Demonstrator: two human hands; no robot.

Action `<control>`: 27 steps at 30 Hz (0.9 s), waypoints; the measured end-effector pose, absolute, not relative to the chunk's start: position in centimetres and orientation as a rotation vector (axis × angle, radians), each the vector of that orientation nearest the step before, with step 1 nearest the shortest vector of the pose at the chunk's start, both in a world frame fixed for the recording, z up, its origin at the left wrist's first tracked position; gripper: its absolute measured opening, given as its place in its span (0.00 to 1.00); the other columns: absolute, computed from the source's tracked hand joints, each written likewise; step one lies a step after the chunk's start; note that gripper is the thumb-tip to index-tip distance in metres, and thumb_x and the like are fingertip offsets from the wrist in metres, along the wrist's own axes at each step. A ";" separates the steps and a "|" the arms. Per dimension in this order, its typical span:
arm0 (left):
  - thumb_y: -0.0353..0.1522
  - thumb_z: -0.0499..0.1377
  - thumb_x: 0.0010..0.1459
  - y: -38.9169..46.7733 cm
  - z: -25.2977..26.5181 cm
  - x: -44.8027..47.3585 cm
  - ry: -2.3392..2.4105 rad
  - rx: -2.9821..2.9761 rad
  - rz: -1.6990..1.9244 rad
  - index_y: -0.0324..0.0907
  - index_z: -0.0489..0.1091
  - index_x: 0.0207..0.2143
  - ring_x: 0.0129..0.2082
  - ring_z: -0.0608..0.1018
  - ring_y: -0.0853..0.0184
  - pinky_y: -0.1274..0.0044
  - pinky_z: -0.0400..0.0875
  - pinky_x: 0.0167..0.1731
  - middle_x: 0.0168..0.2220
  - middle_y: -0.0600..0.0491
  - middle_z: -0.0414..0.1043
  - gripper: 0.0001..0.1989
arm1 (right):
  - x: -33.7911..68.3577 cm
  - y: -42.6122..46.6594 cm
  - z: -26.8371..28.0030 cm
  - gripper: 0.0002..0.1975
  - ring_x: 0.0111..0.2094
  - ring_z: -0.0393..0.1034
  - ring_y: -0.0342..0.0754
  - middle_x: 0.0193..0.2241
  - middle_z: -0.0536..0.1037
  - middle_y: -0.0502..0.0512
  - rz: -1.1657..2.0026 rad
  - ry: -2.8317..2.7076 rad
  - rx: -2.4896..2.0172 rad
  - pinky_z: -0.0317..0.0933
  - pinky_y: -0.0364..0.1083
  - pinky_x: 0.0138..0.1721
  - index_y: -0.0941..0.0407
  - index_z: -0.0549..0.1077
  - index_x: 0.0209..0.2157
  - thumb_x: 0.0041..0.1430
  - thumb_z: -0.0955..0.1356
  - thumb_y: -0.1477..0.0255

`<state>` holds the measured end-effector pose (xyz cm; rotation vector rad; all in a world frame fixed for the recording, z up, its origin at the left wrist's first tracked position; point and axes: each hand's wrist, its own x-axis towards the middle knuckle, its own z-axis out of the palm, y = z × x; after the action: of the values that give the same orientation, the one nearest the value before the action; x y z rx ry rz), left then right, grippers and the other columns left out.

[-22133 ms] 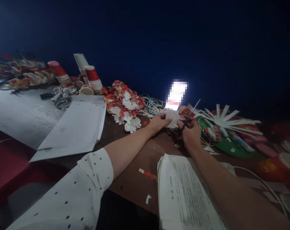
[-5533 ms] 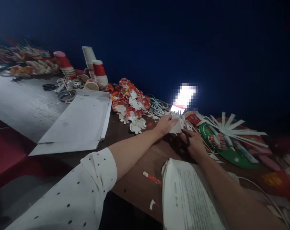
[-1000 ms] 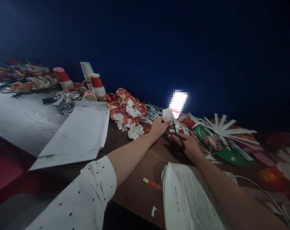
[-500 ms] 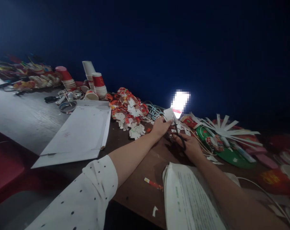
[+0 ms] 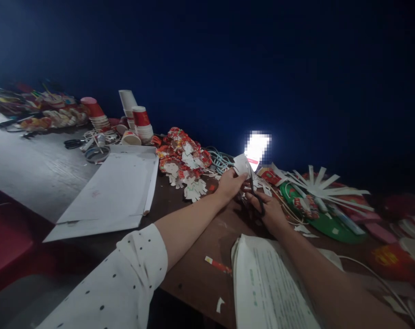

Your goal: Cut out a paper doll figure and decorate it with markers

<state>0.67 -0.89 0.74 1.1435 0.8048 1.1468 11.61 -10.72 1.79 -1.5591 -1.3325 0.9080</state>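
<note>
Pinched in my left hand [image 5: 229,185] is a small piece of white paper [image 5: 240,163], held up over the brown table [image 5: 200,233]. My right hand [image 5: 270,211] grips dark-handled scissors [image 5: 258,201], with the blades pointing up along the right edge of the paper. Whether the blades are fully closed I cannot tell. White paper scraps [image 5: 262,183] lie just behind the hands. To the left is a heap of red and white cut paper pieces [image 5: 186,160].
A bright phone screen [image 5: 258,148] stands behind the hands. Stacked paper cups [image 5: 143,123] and a white board [image 5: 114,192] are at left. On the right lies a green plate [image 5: 337,226] under a paper cup cut into strips [image 5: 318,183]. A printed booklet [image 5: 258,278] is in front.
The view has shifted very slightly. Both hands stay in nearly the same place, with the white paper and scissors still held and the paper tilted a little.
</note>
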 end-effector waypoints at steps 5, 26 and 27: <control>0.32 0.61 0.53 -0.8 0.5 0.7 0.822 1.180 1.144 0.37 0.74 0.36 0.30 0.78 0.66 0.75 0.73 0.34 0.33 0.49 0.78 0.09 | 11.6 -10.7 1.9 0.31 0.17 0.59 0.42 0.16 0.70 0.49 0.911 -1.330 -1.562 0.53 0.42 0.18 0.60 0.78 0.43 0.49 0.69 0.49; 0.30 0.59 0.53 -1.3 0.9 0.9 0.789 1.137 1.109 0.36 0.74 0.34 0.25 0.75 0.70 0.78 0.71 0.32 0.28 0.51 0.76 0.07 | 11.8 -10.6 1.4 0.29 0.19 0.57 0.41 0.17 0.68 0.48 0.836 -1.312 -1.540 0.52 0.41 0.20 0.60 0.79 0.43 0.47 0.71 0.52; 0.29 0.59 0.53 -1.4 1.0 0.9 0.783 1.126 1.109 0.36 0.73 0.34 0.25 0.75 0.70 0.78 0.71 0.31 0.28 0.51 0.76 0.07 | 11.8 -10.6 1.3 0.29 0.19 0.57 0.41 0.17 0.67 0.48 0.843 -1.312 -1.543 0.52 0.41 0.20 0.60 0.79 0.44 0.47 0.71 0.52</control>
<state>0.87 -1.41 0.99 1.1260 0.7831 1.1089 11.79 -10.55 1.33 -1.5431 -1.3121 0.8426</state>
